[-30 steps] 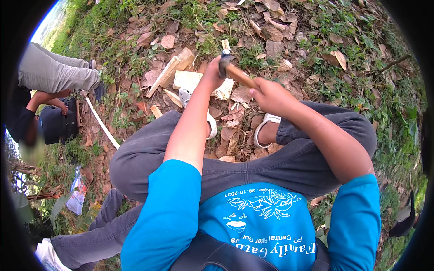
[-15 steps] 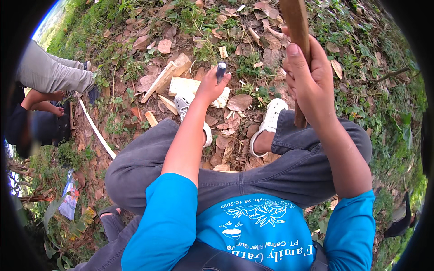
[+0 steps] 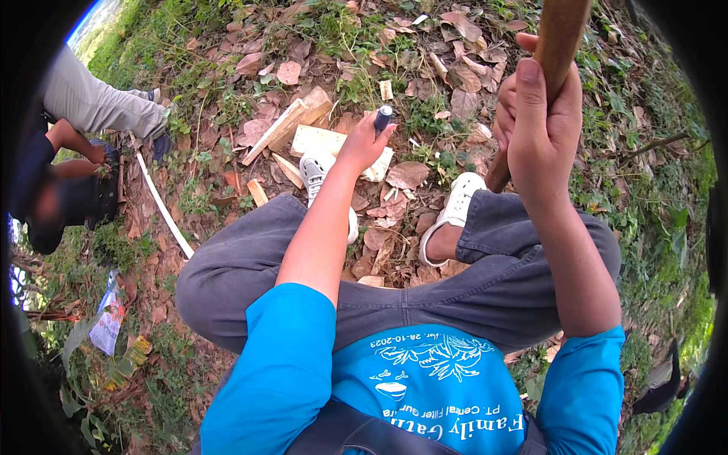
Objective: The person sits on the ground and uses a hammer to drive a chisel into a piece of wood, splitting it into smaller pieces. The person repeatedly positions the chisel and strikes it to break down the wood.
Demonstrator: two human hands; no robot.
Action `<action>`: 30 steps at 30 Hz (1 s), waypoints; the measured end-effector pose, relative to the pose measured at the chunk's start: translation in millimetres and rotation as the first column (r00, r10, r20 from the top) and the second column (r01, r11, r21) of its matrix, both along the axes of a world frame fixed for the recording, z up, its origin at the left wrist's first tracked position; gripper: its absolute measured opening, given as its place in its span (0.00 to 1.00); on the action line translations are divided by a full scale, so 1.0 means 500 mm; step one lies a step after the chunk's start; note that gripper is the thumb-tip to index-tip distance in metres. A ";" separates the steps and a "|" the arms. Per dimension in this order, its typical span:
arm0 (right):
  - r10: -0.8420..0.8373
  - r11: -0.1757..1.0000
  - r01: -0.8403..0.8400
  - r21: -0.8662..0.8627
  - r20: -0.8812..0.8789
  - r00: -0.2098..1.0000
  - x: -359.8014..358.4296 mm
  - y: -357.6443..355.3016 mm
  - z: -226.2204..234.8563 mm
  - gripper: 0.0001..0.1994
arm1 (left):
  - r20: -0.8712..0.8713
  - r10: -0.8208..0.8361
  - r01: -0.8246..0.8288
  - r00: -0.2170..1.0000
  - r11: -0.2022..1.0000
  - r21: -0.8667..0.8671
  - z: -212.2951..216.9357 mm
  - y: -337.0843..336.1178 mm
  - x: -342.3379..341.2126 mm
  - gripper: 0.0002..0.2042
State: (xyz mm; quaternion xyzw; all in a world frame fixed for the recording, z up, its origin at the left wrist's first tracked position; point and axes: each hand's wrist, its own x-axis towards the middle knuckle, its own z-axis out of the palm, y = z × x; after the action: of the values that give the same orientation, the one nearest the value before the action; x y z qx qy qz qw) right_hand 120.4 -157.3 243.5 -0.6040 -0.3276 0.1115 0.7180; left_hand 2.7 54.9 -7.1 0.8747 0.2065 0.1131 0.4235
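Note:
My left hand (image 3: 365, 144) is closed around a dark, round tool handle (image 3: 384, 116) that stands roughly upright, like a chisel's, with a light rim at its top end. Its lower end is hidden by the hand. Beneath it a pale wooden board (image 3: 317, 140) lies on the ground in front of my left shoe. On the right, my right hand (image 3: 537, 129) grips a thick brown wooden stick (image 3: 563, 42), held up and tilted. The stick's upper end runs out of the picture; its lower end shows below the hand, above my right shoe.
More cut wood pieces (image 3: 274, 133) lie left of the board. Dry leaves (image 3: 407, 174) and low plants cover the ground. A long white strip (image 3: 163, 203) lies at the left. Beyond it another person (image 3: 91, 155) crouches beside someone's grey trouser leg (image 3: 106, 95). A plastic bag (image 3: 108, 322) lies lower left.
The wooden stick and my right hand have moved to the right and tilted further. My left hand with the tool handle has shifted slightly right, along with the whole view.

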 end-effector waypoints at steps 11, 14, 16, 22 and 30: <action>-0.069 0.981 0.085 -0.177 0.098 0.993 -0.019 0.001 -0.037 0.11 | 0.039 -0.036 0.035 0.999 0.998 0.044 0.008 0.004 0.013 0.12; 0.153 0.810 -0.013 -0.586 0.190 0.970 -0.017 -0.040 -0.189 0.11 | -0.024 -0.090 0.089 0.996 0.995 -0.038 0.021 -0.003 0.033 0.13; 0.282 0.538 -0.123 -0.834 0.041 0.959 -0.002 -0.035 -0.205 0.11 | -0.026 -0.127 0.126 0.992 0.992 -0.017 0.023 0.005 0.018 0.13; 0.067 0.858 -0.069 -0.510 -0.022 0.998 0.034 -0.039 -0.115 0.14 | -0.181 -0.154 0.163 0.971 0.986 0.035 0.104 0.018 0.065 0.11; 0.077 0.838 -0.238 -0.490 -0.325 0.942 0.041 -0.039 -0.067 0.18 | -0.949 0.123 0.895 0.289 0.317 0.314 0.201 -0.088 0.203 0.08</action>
State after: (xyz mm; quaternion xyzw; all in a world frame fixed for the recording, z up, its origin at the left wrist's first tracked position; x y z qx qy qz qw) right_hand 140.9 -176.9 209.8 -0.7235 -0.2241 0.3437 0.5551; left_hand 104.1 10.7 93.5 0.8830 0.0227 -0.4031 -0.2395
